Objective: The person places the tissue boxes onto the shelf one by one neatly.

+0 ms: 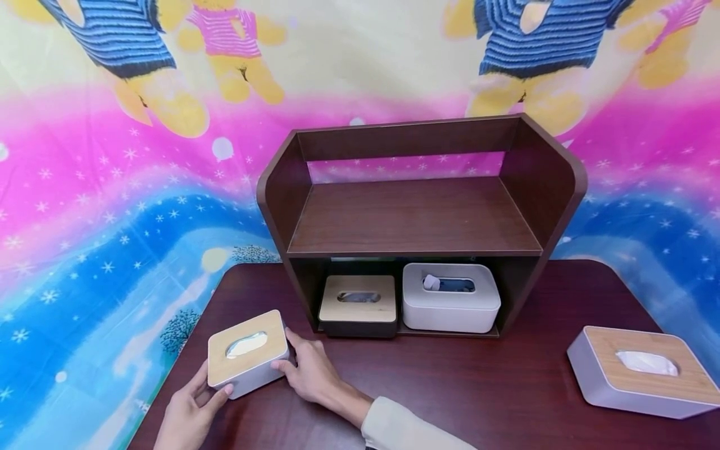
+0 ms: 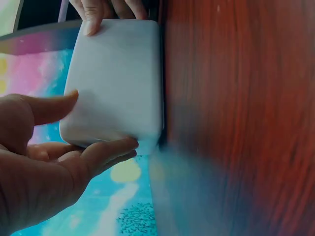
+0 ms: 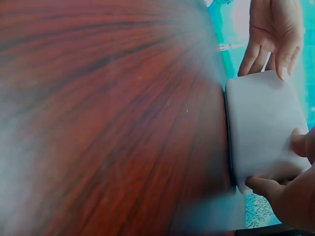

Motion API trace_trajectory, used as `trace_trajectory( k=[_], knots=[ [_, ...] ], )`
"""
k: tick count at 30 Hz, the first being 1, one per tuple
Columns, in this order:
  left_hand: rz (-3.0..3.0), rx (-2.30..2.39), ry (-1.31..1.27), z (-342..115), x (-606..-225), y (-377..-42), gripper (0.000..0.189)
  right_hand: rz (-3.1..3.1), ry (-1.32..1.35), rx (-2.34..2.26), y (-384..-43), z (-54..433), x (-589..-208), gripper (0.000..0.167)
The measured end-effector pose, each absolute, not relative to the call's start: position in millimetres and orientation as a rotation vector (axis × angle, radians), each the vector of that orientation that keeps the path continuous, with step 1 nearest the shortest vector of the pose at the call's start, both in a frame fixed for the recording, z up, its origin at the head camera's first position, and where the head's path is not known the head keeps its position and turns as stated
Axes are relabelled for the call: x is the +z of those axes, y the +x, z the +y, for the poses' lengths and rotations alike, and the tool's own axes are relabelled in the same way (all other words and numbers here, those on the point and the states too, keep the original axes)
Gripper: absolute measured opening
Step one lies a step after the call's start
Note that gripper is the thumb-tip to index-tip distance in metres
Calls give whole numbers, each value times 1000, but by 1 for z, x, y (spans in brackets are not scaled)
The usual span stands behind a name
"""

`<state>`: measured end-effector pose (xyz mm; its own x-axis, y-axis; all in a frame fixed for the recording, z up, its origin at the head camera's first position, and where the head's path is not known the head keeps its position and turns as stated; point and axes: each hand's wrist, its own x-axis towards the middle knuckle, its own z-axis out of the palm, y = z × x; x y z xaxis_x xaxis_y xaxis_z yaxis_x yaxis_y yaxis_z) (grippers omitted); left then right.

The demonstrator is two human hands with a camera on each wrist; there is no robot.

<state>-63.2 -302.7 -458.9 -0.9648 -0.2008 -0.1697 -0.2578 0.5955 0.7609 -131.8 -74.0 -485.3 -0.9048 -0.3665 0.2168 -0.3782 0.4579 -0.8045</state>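
Observation:
A tissue box (image 1: pixel 267 356) with a pale wood-look lid and light grey sides stands at the left of the table, turned at an angle. My left hand (image 1: pixel 194 403) grips its left end, thumb on the front side. On the opposite end my right hand (image 1: pixel 315 369) holds it between thumb and fingers. Both wrist views show the plain grey side of the tissue box (image 2: pixel 115 78), with a hand at each end. White tissue shows through the oval slot in the lid.
Behind stands a dark brown two-level shelf (image 1: pixel 416 215). Its lower level holds a black tissue box with a wood-look lid (image 1: pixel 360 312) and a whitish tissue box (image 1: pixel 450 312). Another wood-lidded tissue box (image 1: pixel 647 369) sits at the table's right. A patterned cloth (image 1: pixel 112 250) hangs behind.

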Motion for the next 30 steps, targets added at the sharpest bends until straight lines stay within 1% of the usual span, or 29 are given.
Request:
trace_trajectory(
  k=[5,15,23,26,30],
  knots=[
    [2787,1252,-442,-296,-455,-56,78,-2660,702,1425,-125,-60,-482,66],
    [2798,1269,-467,-281,-446,-44,72,-2632,702,1386,-105,-31,-468,67],
    [2827,1469,-438,-259,-442,-36,64,-2582,664,1421,-91,-9,-460,66],
    [2882,1507,-384,-249,-441,-35,62,-2552,655,1417,-86,0,-459,65],
    [2880,1535,-374,-238,-439,-34,60,-2531,652,1399,-79,13,-456,65]
  ],
)
